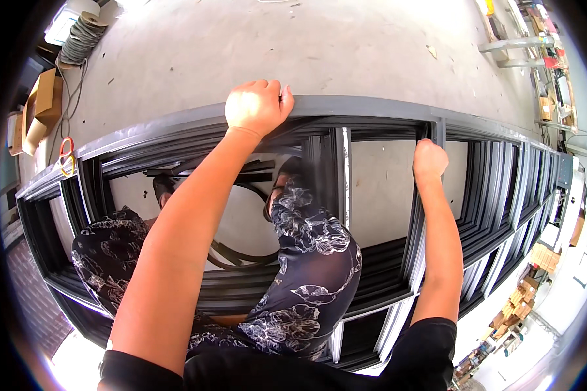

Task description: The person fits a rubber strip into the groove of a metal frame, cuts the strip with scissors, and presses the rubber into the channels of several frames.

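Note:
A long stack of dark grey metal frames (352, 106), which look like window or door frames, lies in front of me. My left hand (257, 107) is closed in a fist at the far top rail, thumb up; a tiny dark bit shows beside the thumb, but what it grips is hidden. Farther right, my right hand (430, 158) is closed too, in front of an upright bar (416, 228) of the frames. Its fingers hide whatever they hold. A dark curved strip (231, 255) loops on the floor inside the frame opening, near my feet.
My legs in dark floral cloth stand within the frames. Orange and yellow rings (67, 156) sit on the left corner. A cable spool (83, 32) and an open cardboard box (44, 107) are at far left. Shelving with metal arms (518, 44) stands at far right.

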A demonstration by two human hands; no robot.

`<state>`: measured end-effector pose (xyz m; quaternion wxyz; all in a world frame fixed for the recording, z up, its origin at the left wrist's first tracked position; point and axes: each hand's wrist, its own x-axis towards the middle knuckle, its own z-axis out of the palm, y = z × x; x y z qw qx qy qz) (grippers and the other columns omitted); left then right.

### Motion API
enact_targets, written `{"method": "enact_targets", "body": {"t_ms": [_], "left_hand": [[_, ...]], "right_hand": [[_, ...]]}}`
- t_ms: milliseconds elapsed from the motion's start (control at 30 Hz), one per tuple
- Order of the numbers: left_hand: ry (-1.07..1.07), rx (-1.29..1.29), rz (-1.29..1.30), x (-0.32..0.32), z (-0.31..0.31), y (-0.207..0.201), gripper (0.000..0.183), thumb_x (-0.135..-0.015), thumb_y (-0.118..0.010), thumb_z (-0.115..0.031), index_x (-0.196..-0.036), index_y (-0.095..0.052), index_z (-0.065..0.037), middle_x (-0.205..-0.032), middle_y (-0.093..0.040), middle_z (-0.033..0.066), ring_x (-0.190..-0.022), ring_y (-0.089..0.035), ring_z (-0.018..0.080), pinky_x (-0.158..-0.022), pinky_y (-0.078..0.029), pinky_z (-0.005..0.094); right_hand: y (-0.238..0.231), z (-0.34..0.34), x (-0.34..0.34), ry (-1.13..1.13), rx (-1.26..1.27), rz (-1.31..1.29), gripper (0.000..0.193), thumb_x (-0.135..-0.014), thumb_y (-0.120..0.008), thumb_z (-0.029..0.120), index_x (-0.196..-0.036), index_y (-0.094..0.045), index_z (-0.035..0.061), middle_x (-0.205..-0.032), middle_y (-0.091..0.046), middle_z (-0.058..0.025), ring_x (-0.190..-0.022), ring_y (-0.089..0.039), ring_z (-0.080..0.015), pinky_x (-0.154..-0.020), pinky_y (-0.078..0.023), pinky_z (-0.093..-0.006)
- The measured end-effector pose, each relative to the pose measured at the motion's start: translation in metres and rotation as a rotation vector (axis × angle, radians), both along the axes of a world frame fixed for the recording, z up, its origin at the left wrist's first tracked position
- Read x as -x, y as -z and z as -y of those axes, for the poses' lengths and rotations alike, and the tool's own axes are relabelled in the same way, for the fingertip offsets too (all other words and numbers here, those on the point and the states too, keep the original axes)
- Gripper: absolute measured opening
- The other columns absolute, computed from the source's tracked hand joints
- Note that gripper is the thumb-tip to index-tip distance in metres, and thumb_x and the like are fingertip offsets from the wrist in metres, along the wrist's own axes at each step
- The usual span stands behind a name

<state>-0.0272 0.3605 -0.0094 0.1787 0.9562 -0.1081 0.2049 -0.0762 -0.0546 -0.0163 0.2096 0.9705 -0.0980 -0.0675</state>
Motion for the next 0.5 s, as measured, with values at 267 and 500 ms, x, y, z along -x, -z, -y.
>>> {"method": "enact_targets", "body": {"t_ms": [267, 500], "left_hand": [[0.024, 0.036, 0.046, 0.002, -0.005, 0.003, 0.029, -0.084, -0.061, -0.024, -0.06, -0.053, -0.01, -0.054, -0.053, 0.0067, -0.052, -0.055, 0.0282, -0.048, -0.044, 0.041], [0.012, 0.056, 0.025, 0.002, -0.005, 0.005, 0.03, -0.084, -0.061, -0.025, -0.059, -0.053, -0.011, -0.054, -0.053, 0.0064, -0.051, -0.055, 0.0283, -0.048, -0.044, 0.0413]], "right_hand": [[-0.032, -0.019, -0.008, 0.096, -0.043, -0.142, 0.015, -0.083, -0.059, 0.009, -0.08, -0.074, 0.0076, -0.087, -0.073, -0.0151, -0.084, -0.072, -0.0324, -0.07, -0.057, -0.041], [-0.029, -0.019, -0.002, 0.061, -0.012, -0.118, 0.016, -0.079, -0.059, 0.008, -0.074, -0.074, 0.0092, -0.082, -0.073, -0.0145, -0.079, -0.071, -0.034, -0.067, -0.056, -0.0425]]}}
